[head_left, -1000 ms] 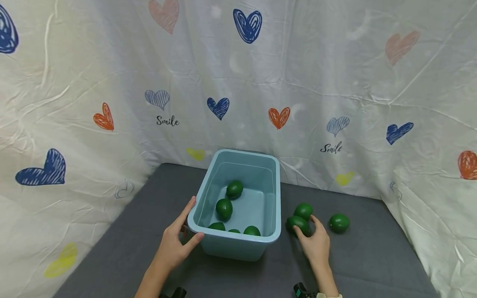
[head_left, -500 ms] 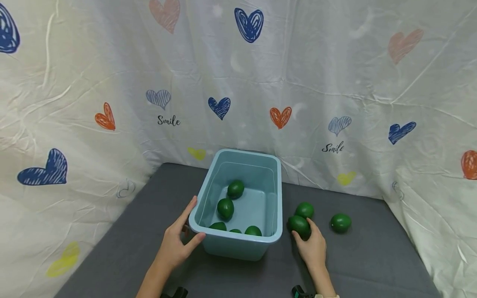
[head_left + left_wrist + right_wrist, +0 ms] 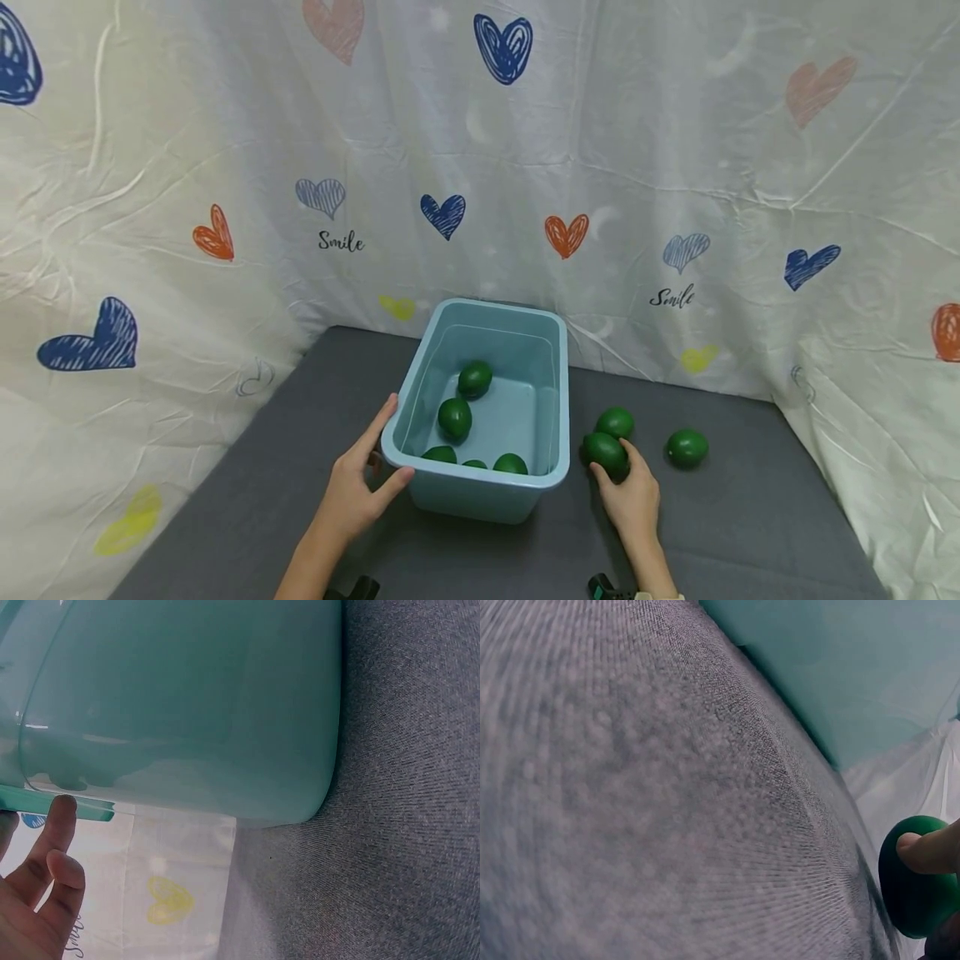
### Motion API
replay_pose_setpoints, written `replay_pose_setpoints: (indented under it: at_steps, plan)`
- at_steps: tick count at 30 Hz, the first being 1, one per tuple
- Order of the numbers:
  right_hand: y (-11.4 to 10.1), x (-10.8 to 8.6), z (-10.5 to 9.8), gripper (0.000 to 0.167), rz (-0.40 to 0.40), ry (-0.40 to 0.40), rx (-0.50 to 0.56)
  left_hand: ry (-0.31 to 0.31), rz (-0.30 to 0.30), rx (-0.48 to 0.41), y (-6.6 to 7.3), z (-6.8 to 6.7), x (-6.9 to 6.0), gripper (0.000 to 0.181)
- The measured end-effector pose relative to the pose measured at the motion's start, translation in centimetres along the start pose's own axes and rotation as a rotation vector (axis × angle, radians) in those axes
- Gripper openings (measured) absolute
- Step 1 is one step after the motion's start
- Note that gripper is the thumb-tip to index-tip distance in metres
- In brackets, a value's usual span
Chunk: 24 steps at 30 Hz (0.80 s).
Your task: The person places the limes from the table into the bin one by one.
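Observation:
A light blue bin (image 3: 480,493) stands mid-table with several green fruits inside, among them one fruit (image 3: 454,418) near its left wall. My left hand (image 3: 348,492) touches the bin's near left corner, fingers extended along the rim; in the left wrist view the hand (image 3: 41,900) is beside the bin wall (image 3: 187,712). Right of the bin, my right hand (image 3: 632,500) holds a green fruit (image 3: 604,454) between thumb and fingers, low at the table. In the right wrist view the thumb presses on that fruit (image 3: 911,900).
Just behind the held fruit lies another green fruit (image 3: 615,422), and a further one (image 3: 686,448) lies to the right. The grey table (image 3: 742,517) backs onto a white curtain (image 3: 510,158) printed with hearts.
Compared with a second ago, the right hand's fingers have shifted slightly around the near fruit, which has turned a little. The left hand and the bin have stayed in place.

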State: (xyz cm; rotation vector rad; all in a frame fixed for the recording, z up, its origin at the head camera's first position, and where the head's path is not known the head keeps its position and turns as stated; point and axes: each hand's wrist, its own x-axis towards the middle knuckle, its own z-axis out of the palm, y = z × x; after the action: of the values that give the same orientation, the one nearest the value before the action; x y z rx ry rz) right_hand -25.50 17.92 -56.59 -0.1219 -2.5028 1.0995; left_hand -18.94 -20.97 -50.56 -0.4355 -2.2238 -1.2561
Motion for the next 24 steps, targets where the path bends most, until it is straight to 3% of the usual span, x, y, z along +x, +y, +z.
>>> replay_pose_setpoints:
  at_steps: [10,24]
  plan:
    - [-0.3,-0.1,-0.1,0.063,-0.014,0.028,0.013,0.014,0.004,-0.002,0.1,0.1,-0.4,0.091]
    - [-1.4,0.8,-0.9,0.063,-0.049,0.081,0.032,0.004,0.012,0.012,-0.1,0.0,0.1,0.091]
